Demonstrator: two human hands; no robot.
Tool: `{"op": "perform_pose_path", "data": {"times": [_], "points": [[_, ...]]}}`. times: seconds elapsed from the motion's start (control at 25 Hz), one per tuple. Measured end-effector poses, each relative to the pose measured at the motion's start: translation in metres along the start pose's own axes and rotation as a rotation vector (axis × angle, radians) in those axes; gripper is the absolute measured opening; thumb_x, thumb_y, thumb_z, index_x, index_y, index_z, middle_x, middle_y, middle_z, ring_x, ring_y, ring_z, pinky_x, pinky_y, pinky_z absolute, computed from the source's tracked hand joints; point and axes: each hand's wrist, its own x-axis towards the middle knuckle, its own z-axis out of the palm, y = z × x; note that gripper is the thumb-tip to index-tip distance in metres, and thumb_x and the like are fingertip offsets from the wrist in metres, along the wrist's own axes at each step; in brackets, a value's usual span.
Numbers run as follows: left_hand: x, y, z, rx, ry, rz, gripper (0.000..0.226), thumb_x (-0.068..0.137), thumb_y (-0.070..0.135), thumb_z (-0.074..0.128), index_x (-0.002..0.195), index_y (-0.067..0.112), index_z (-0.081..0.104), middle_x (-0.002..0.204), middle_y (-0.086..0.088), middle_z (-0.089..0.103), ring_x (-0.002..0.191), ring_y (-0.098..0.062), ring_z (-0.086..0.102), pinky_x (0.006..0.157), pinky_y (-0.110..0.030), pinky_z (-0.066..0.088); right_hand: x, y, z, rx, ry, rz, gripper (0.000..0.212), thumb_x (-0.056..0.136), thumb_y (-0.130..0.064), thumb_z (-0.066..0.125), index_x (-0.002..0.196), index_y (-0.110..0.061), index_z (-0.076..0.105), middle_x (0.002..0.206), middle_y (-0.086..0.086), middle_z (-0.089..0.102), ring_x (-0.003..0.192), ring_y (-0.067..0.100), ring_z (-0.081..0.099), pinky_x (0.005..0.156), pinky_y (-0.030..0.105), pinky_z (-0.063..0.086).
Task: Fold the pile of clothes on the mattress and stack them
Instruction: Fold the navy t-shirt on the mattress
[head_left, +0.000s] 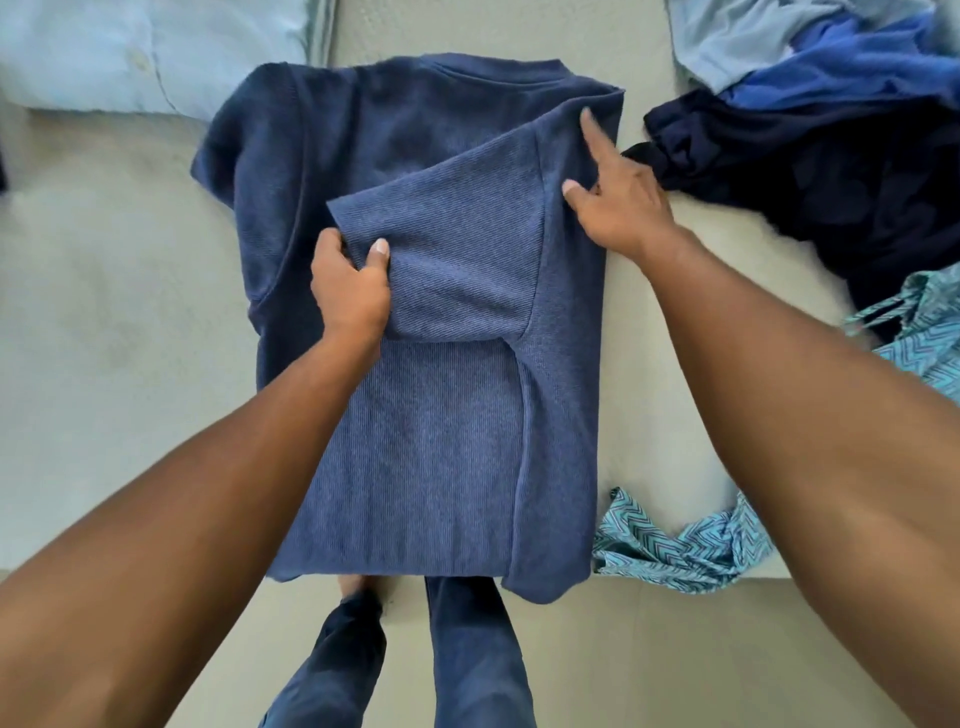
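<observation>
Blue ribbed T-shirt (441, 441) lies flat mid-mattress (130, 364), right side folded inward. Left hand (350, 291) pinches the sleeve (457, 244) hem, fingers curled. Right hand (618, 208), index finger straight, presses the right fold edge. Unfolded clothes pile (831, 156) far right.

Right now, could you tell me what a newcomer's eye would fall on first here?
A blue shirt lies in the middle of the mattress, right side folded inward. The left hand pinches its sleeve while the right hand presses the fold's edge. Unfolded clothes lie heaped at far right.
</observation>
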Motion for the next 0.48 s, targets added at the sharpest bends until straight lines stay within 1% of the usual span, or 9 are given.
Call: {"op": "perform_pose_path", "data": {"times": [0.08,0.12,0.16,0.24,0.32,0.36,0.4,0.44,0.48], "points": [[-0.005,-0.001,-0.003,-0.066,-0.127,-0.101,0.030,0.089,0.032,0.075,0.110,0.023,0.056,0.113,0.005,0.069,0.103,-0.013,0.068,0.091,-0.047,0.060,0.007,-0.006,-0.012,-0.091,-0.100,-0.007,0.086,0.094,-0.057,0.054,0.157,-0.057,-0.003,0.114,0.014,0.069,0.104,0.033,0.068,0.101,0.049,0.052],[-0.008,-0.001,-0.005,-0.097,-0.188,-0.144,0.036,0.089,0.026,0.077,0.117,0.023,0.055,0.118,0.006,0.069,0.107,-0.013,0.069,0.088,-0.047,0.062,0.005,-0.009,-0.016,-0.094,-0.109,-0.016,0.090,0.092,-0.057,0.056,0.157,-0.057,-0.006,0.107,0.011,0.071,0.095,0.031,0.071,0.098,0.048,0.055],[-0.010,0.001,-0.009,-0.095,-0.214,-0.137,0.040,0.089,0.020,0.076,0.123,0.021,0.055,0.120,0.004,0.069,0.107,-0.014,0.070,0.085,-0.049,0.063,-0.001,-0.012,-0.016,-0.039,-0.074,-0.014,0.093,0.091,-0.055,0.059,0.158,-0.053,-0.006,0.097,0.007,0.073,0.083,0.026,0.074,0.093,0.045,0.057],[-0.018,0.015,-0.013,-0.070,-0.202,-0.024,0.047,0.091,0.015,0.070,0.135,0.019,0.053,0.123,0.002,0.069,0.105,-0.012,0.072,0.078,-0.045,0.065,-0.019,-0.016,-0.010,0.264,0.099,0.053,0.093,0.090,-0.039,0.064,0.163,-0.040,0.007,0.078,-0.004,0.073,0.065,0.016,0.072,0.076,0.036,0.061],[-0.027,0.039,-0.008,0.037,-0.165,0.149,0.054,0.091,0.019,0.066,0.143,0.021,0.050,0.124,0.006,0.068,0.102,-0.004,0.070,0.085,-0.033,0.063,-0.046,-0.015,0.005,0.668,0.253,0.175,0.072,0.093,-0.025,0.065,0.158,-0.026,0.033,0.072,-0.005,0.071,0.058,0.012,0.068,0.058,0.028,0.056],[-0.033,0.054,-0.001,0.079,-0.188,0.228,0.055,0.092,0.021,0.066,0.145,0.023,0.049,0.121,0.007,0.068,0.098,-0.005,0.070,0.084,-0.028,0.062,-0.061,-0.013,0.015,0.829,0.289,0.250,0.057,0.096,-0.022,0.064,0.149,-0.021,0.044,0.075,-0.003,0.070,0.059,0.013,0.067,0.055,0.027,0.053],[-0.042,0.071,0.008,0.076,-0.274,0.275,0.054,0.094,0.024,0.066,0.145,0.027,0.048,0.115,0.003,0.070,0.093,-0.013,0.073,0.078,-0.031,0.063,-0.074,-0.007,0.026,0.960,0.290,0.333,0.043,0.099,-0.024,0.062,0.140,-0.019,0.050,0.079,0.000,0.071,0.061,0.014,0.067,0.055,0.027,0.053],[-0.050,0.086,0.019,0.012,-0.424,0.271,0.050,0.097,0.027,0.065,0.144,0.031,0.048,0.108,-0.006,0.072,0.086,-0.025,0.075,0.067,-0.037,0.065,-0.087,-0.002,0.037,1.078,0.266,0.412,0.033,0.103,-0.028,0.058,0.134,-0.017,0.053,0.084,0.003,0.072,0.065,0.016,0.068,0.057,0.029,0.053],[-0.058,0.097,0.030,-0.062,-0.581,0.232,0.044,0.100,0.030,0.064,0.141,0.033,0.049,0.102,-0.013,0.074,0.078,-0.035,0.075,0.058,-0.042,0.064,-0.099,0.004,0.045,1.182,0.234,0.489,0.033,0.106,-0.036,0.052,0.131,-0.014,0.055,0.090,0.006,0.073,0.069,0.018,0.070,0.062,0.031,0.055]]}}
